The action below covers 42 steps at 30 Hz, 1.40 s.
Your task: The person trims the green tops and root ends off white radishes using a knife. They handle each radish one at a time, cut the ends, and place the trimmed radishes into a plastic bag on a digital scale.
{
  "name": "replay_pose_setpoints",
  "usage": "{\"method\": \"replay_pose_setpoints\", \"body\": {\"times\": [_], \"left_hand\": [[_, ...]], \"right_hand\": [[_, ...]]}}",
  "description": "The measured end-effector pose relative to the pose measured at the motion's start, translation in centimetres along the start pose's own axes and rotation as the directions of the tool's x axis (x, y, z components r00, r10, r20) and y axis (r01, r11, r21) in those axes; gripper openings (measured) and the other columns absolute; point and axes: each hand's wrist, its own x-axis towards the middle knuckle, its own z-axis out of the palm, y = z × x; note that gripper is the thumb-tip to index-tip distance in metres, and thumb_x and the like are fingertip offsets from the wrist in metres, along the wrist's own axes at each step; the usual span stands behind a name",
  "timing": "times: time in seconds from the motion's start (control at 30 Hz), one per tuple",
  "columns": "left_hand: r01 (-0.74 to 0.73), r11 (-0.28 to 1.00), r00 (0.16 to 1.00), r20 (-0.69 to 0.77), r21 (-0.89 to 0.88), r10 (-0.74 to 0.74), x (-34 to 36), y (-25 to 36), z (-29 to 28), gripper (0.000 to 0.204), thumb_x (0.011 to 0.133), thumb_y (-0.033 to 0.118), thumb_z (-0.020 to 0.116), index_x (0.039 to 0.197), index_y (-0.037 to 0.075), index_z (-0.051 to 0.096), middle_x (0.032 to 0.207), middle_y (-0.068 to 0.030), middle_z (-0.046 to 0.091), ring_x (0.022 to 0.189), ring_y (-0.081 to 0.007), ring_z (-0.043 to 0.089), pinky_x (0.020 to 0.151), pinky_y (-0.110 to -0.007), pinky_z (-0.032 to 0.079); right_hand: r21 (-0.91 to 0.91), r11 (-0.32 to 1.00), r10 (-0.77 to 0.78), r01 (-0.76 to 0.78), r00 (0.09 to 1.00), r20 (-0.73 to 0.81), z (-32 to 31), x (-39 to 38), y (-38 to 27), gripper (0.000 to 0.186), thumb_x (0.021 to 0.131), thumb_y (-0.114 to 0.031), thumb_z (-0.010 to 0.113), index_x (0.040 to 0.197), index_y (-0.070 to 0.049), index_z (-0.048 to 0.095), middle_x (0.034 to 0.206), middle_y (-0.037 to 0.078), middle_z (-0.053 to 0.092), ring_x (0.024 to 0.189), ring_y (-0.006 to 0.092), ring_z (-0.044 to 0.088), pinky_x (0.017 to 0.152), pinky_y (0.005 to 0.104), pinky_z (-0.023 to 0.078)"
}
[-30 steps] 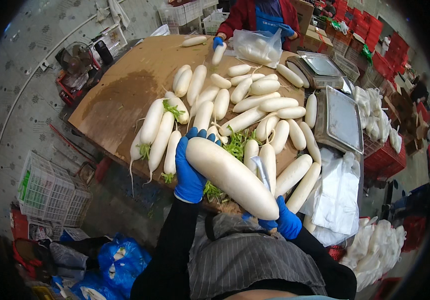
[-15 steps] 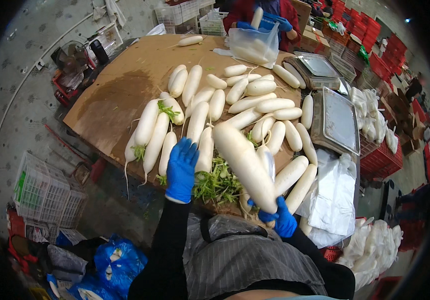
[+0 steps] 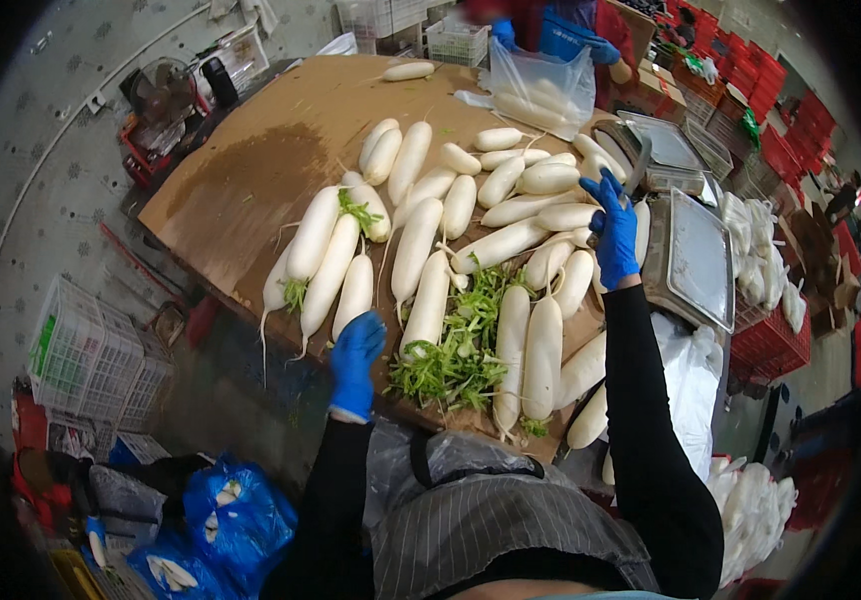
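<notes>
Over a brown cardboard tabletop (image 3: 281, 110), my blue-gloved right hand (image 3: 614, 230) spreads its fingers beside long white radishes (image 3: 563, 217); near left, my blue-gloved left hand (image 3: 356, 365) hangs loose, empty.

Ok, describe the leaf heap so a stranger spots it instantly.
Start at the big brown table, then its near edge, right of the blue-gloved left hand. The leaf heap lies there among white radishes, the largest green patch on the table.
</notes>
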Motion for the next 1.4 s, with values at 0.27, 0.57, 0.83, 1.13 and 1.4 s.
{"method": "replay_pose_setpoints", "body": {"times": [0.27, 0.57, 0.83, 1.13, 1.4], "left_hand": [[-0.289, 0.208, 0.955, 0.266, 0.934, 0.133, 5.6, -3.6, 7.2, 0.082, 0.07, 0.049, 0.077, 0.129, 0.002, 0.046, 0.109, -0.0255, 0.062, 0.097, -0.0416, 0.062, 0.081, -0.049, 0.05], [-0.168, 0.921, 0.879, 0.476, 0.351, -0.021, 6.0, -0.7, 6.5, 0.074, 0.079, 0.019, 0.077, 0.139, -0.003, 0.039, 0.13, -0.0128, 0.054, 0.116, -0.0238, 0.054, 0.099, -0.036, 0.044], [-0.369, 0.9, 0.776, 0.611, 0.234, 0.159, 1.3, 4.1, 10.8, 0.065, 0.077, 0.016, 0.078, 0.133, 0.002, 0.048, 0.115, -0.008, 0.062, 0.105, -0.0171, 0.059, 0.092, -0.031, 0.049], [-0.232, 0.971, 0.751, 0.646, 0.062, 0.138, -3.4, 4.4, 12.9, 0.067, 0.077, 0.001, 0.076, 0.136, 0.004, 0.044, 0.126, -0.0082, 0.056, 0.114, -0.0181, 0.055, 0.098, -0.031, 0.047], [-0.531, 0.81, 0.746, 0.59, 0.249, 0.308, -3.5, 5.6, 11.6, 0.065, 0.074, 0.003, 0.078, 0.132, 0.009, 0.049, 0.126, -0.0094, 0.056, 0.113, -0.0209, 0.056, 0.096, -0.034, 0.047]], "right_hand": [[-0.262, 0.918, 0.392, -0.299, 0.791, 0.471, 6.5, -17.3, -0.1, 0.038, 0.096, -0.021, 0.057, 0.131, -0.008, 0.056, 0.087, 0.003, 0.071, 0.046, 0.0024, 0.041, 0.043, 0.0169, 0.033], [-0.333, 0.887, 0.428, -0.319, 0.84, 0.333, -1.7, -22.0, 0.9, 0.035, 0.1, -0.026, 0.051, 0.127, -0.005, 0.058, 0.089, 0.007, 0.071, 0.044, 0.0004, 0.037, 0.042, 0.0171, 0.031], [-0.514, 0.844, 0.117, 0.151, 0.884, 0.452, -0.6, -20.5, -0.9, 0.03, 0.094, -0.028, 0.061, 0.116, -0.008, 0.063, 0.077, 0.009, 0.069, 0.056, 0.0126, 0.06, 0.046, 0.0256, 0.041], [-0.667, 0.199, -0.186, 0.718, 0.695, 0.694, 5.2, -15.7, -4.6, 0.04, 0.084, -0.053, 0.061, 0.075, -0.015, 0.057, 0.059, 0.007, 0.056, 0.053, 0.0264, 0.059, 0.047, 0.036, 0.043], [-0.767, 0.429, -0.045, 0.477, 0.859, 0.509, -2.8, -14.2, -0.8, 0.035, 0.09, -0.043, 0.061, 0.082, -0.009, 0.064, 0.061, 0.008, 0.063, 0.048, 0.0237, 0.059, 0.044, 0.0356, 0.044]]}}
